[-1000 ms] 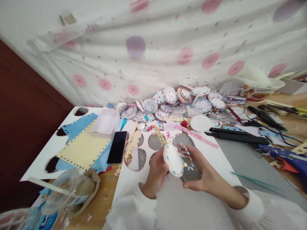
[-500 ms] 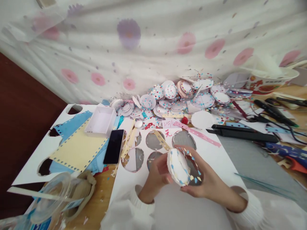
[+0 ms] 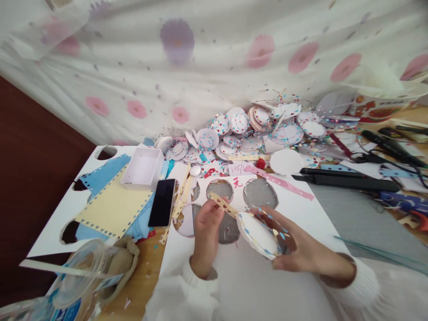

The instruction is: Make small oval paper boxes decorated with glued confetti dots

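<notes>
My right hand [image 3: 290, 240] grips a white paper disc [image 3: 257, 234] by its edge, tilted over the white sheet. Small blue and yellow paper hearts ring its rim, and some stand off it in a loop by my fingers. A punched yellow paper strip [image 3: 222, 204] runs from the disc's upper left edge to my left hand [image 3: 207, 223], whose thumb and fingers pinch it. Beneath both hands lies a white sheet [image 3: 297, 209] with several round cut-outs.
Decorated discs [image 3: 239, 122] are heaped along the back. To the left lie a phone [image 3: 162, 203], a white box [image 3: 142, 167], yellow paper [image 3: 115, 203] and a clear plastic cup [image 3: 80, 272]. Toward the right are a black flat tool [image 3: 347, 180], tweezers [image 3: 377, 252] and a printed tub [image 3: 381, 104].
My left hand has left the disc and now pinches the yellow strip to its left. The disc has shifted right and tilted in my right hand.
</notes>
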